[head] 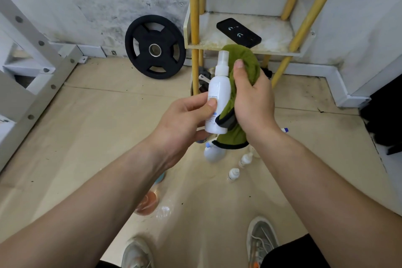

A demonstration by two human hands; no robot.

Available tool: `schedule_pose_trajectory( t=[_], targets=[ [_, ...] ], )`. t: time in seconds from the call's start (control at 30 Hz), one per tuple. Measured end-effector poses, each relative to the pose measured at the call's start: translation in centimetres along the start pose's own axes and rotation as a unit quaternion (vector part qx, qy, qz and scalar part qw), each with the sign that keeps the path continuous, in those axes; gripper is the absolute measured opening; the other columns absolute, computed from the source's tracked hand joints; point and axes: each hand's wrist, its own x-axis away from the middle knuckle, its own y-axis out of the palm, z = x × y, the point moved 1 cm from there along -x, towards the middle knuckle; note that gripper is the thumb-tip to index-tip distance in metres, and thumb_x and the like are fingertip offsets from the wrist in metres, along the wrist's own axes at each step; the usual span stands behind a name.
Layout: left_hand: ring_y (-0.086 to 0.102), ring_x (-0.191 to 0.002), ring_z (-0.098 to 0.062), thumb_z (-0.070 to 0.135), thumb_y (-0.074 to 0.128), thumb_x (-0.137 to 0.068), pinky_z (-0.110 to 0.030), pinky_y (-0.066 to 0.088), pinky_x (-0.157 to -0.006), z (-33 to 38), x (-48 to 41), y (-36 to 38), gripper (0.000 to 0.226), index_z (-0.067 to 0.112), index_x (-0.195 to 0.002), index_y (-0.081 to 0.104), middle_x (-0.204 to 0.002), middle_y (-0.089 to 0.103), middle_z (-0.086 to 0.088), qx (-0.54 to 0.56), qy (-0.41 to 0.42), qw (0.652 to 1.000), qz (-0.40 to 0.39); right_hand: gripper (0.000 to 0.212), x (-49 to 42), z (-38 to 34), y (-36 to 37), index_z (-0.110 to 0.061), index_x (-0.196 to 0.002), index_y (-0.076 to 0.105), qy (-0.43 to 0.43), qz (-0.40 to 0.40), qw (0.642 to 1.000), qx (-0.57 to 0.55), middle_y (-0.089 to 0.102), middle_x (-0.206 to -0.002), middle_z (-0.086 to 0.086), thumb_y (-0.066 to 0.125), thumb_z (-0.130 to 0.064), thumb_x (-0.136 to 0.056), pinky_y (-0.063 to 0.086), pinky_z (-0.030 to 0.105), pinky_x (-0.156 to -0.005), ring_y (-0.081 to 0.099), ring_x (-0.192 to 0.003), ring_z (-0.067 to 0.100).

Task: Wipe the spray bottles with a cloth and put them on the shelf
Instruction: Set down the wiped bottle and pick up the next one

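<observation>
White plastic spray bottle (218, 93) stands upright, nozzle up, as we pinch it in our left hand (185, 119); our right hand (252, 102) clutches the green cloth (245, 61) against it.

Remote (238, 32) on shelf (276, 35), weight plate (155, 47) left, small bottles (233, 173) on floor (87, 137)

A white spray bottle (219, 93) stands nearly upright with its clear cap on top, pinched low by the left hand (185, 119). At its 3 o'clock a green cloth (245, 59) with dark edging, bunched in the right hand (252, 102), presses against its side. The pale shelf (275, 30) on yellow poles sits at 1 o'clock. More small white bottles (233, 174) are on the floor at 6 o'clock.
</observation>
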Motion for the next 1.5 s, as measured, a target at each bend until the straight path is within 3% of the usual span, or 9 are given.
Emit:
schedule_pose_trajectory(
  t=[0.13, 0.33, 0.5, 0.67, 0.83, 1.1, 1.33, 1.43, 1.5],
  targets=[
    [0.071, -0.095, -0.022, 0.018, 0.049, -0.104, -0.034, 0.060, -0.084, -0.1, 0.1, -0.2, 0.026, 0.009, -0.119, 0.068, -0.108, 0.073, -0.009, 0.076, -0.024, 0.997, -0.019, 0.039, -0.8, 0.2, 0.0, -0.029, -0.100, 0.072, 0.051, 0.007, 0.996, -0.076, 0.076, -0.097, -0.011, 0.051, -0.060, -0.092, 0.055, 0.043, -0.096, 0.070, -0.098, 0.012],
    [0.071, -0.104, -0.032, 0.014, 0.041, -0.104, -0.041, 0.060, -0.088, 0.2, 0.1, -1.0, 0.033, -0.001, -0.125, 0.060, -0.119, 0.070, -0.018, 0.169, -0.041, 0.984, -0.048, 0.050, -2.5, 1.2, -1.2, -0.024, -0.108, 0.075, 0.135, 0.028, 0.978, -0.157, 0.078, -0.100, -0.003, 0.054, -0.062, -0.083, 0.057, 0.048, -0.097, 0.072, -0.100, 0.021],
    [0.069, -0.105, -0.031, 0.015, 0.039, -0.105, -0.043, 0.057, -0.091, 0.2, 0.0, -1.4, 0.034, 0.000, -0.129, 0.058, -0.121, 0.070, -0.017, 0.149, -0.039, 0.987, -0.040, 0.050, -2.7, 1.3, -1.9, -0.021, -0.109, 0.076, 0.149, 0.023, 0.973, -0.175, 0.078, -0.102, 0.002, 0.057, -0.062, -0.086, 0.057, 0.050, -0.097, 0.073, -0.100, 0.024],
    [0.069, -0.103, -0.034, 0.019, 0.069, -0.089, -0.056, 0.049, -0.096, -0.1, -0.2, -1.6, 0.046, 0.005, -0.131, 0.058, -0.109, 0.067, -0.018, 0.131, -0.018, 0.991, 0.010, 0.044, -2.0, 1.1, -1.7, -0.020, -0.117, 0.074, 0.162, -0.033, 0.960, -0.228, 0.078, -0.108, -0.002, 0.058, -0.055, -0.096, 0.056, 0.045, -0.100, 0.073, -0.105, 0.020],
    [0.071, -0.100, -0.032, 0.013, 0.074, -0.081, -0.045, 0.059, -0.081, -0.4, -0.4, -1.2, 0.064, 0.011, -0.140, 0.049, -0.112, 0.065, -0.015, 0.156, -0.007, 0.988, 0.017, 0.064, -1.3, 0.7, -1.2, -0.016, -0.131, 0.068, 0.214, -0.141, 0.906, -0.338, 0.071, -0.128, 0.009, 0.059, -0.064, -0.088, 0.048, 0.051, -0.109, 0.068, -0.118, 0.030],
    [0.056, -0.096, -0.032, 0.022, 0.072, -0.084, -0.053, 0.040, -0.084, -0.6, -0.4, -1.3, 0.039, 0.024, -0.123, 0.070, -0.108, 0.063, -0.010, 0.072, 0.024, 0.997, 0.002, 0.058, -1.3, 0.3, -1.5, -0.013, -0.134, 0.065, 0.215, -0.155, 0.874, -0.407, 0.070, -0.129, 0.011, 0.048, -0.056, -0.100, 0.047, 0.050, -0.110, 0.067, -0.120, 0.030],
    [0.061, -0.098, -0.027, 0.022, 0.052, -0.100, -0.049, 0.041, -0.088, -0.2, -0.2, -1.3, 0.034, 0.021, -0.131, 0.065, -0.117, 0.070, -0.012, 0.098, -0.017, 0.995, 0.002, 0.053, -0.7, 0.2, -0.7, -0.014, -0.129, 0.069, 0.145, -0.119, 0.918, -0.349, 0.071, -0.127, 0.006, 0.057, -0.054, -0.096, 0.047, 0.047, -0.110, 0.067, -0.120, 0.025],
    [0.064, -0.101, -0.030, 0.015, 0.055, -0.099, -0.057, 0.047, -0.095, -0.4, -0.2, -0.9, 0.033, 0.022, -0.129, 0.066, -0.124, 0.068, -0.017, 0.098, -0.005, 0.995, 0.012, 0.024, 0.7, -0.8, -0.6, -0.029, -0.103, 0.071, 0.011, -0.062, 0.988, -0.144, 0.074, -0.102, -0.013, 0.053, -0.044, -0.103, 0.051, 0.023, -0.096, 0.067, -0.098, -0.003],
    [0.066, -0.101, -0.032, 0.014, 0.058, -0.098, -0.060, 0.049, -0.097, -0.5, -0.3, -0.6, 0.032, 0.021, -0.128, 0.067, -0.126, 0.067, -0.019, 0.106, -0.004, 0.994, 0.027, 0.025, 1.9, -0.8, -0.2, -0.031, -0.115, 0.066, -0.081, -0.043, 0.995, 0.041, 0.061, -0.110, -0.008, 0.051, -0.047, -0.103, 0.048, 0.025, -0.094, 0.060, -0.099, 0.001]
  ],
)
